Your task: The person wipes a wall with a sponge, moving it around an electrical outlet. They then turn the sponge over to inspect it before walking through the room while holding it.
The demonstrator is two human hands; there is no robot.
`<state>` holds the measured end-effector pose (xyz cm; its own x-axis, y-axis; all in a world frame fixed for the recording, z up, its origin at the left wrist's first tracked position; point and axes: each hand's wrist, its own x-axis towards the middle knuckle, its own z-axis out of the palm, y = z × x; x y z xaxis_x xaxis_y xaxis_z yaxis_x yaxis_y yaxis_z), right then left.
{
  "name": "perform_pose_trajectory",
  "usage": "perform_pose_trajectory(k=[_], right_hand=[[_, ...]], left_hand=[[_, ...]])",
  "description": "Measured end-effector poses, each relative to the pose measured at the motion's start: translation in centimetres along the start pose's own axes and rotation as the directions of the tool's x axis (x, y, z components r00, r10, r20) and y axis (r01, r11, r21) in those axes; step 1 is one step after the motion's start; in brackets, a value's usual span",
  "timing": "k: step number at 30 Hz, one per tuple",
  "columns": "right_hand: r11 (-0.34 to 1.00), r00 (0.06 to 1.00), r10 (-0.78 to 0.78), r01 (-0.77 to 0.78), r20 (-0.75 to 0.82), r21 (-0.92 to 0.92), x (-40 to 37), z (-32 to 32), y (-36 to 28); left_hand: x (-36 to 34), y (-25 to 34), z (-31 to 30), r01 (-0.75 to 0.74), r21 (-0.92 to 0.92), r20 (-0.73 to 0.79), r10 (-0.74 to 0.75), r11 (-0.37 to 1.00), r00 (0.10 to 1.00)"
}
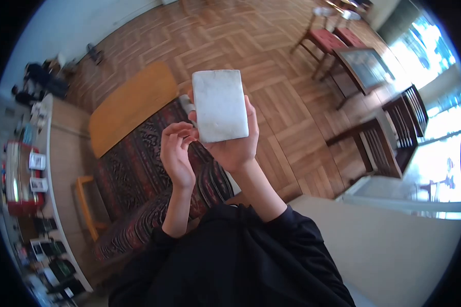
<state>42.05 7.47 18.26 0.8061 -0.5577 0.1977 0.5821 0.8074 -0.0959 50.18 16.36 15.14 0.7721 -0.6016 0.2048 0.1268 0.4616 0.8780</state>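
A white rectangular block [221,106] with slightly rounded corners and faint smudges rests in my right hand [235,153]. The palm lies under its lower end, with the thumb along the right edge and fingertips showing at the left edge; the rest of the fingers are hidden behind it. My left hand [177,156] hangs beside the block's lower left corner, fingers loosely bent and apart, holding nothing. Its fingertips are right by that corner.
Below the hands is a patterned sofa [133,176], with an orange-brown wooden board [135,107] past it. A long counter [59,204] carrying various items runs along the left. Dark chairs [374,146], a glass-topped table [366,66] and red-seated chairs [325,41] stand right.
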Motion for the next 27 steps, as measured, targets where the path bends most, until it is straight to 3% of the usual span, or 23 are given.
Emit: perform_pose_trajectory(k=[7,12,18,23,27], right_hand=[[0.952,0.96,0.239,-0.261,0.144,0.161,11.0,-3.2,-2.0],[0.889,0.887,0.456,-0.457,0.074,0.001,19.5,-5.3,-6.7],[0.797,0.794,0.604,-0.6,0.066,-0.072,26.6,-5.7,-14.5],[0.743,0.751,0.65,-0.66,0.112,0.111,33.7,-6.4,-18.7],[0.697,0.699,0.696,-0.713,0.162,0.081,40.6,-7.8,-19.5]], left_hand=[[8.8,-2.4,1.6,-0.19,0.055,-0.177,0.196,0.98,0.964],[14.7,-6.6,6.1,-0.301,0.14,-0.424,0.332,0.943,0.843],[21.7,-11.4,13.2,-0.321,0.086,-0.571,0.311,0.943,0.76],[27.0,-13.4,16.8,-0.294,0.145,-0.618,0.319,0.945,0.719],[33.1,-15.0,16.9,-0.28,0.192,-0.646,0.336,0.941,0.686]])
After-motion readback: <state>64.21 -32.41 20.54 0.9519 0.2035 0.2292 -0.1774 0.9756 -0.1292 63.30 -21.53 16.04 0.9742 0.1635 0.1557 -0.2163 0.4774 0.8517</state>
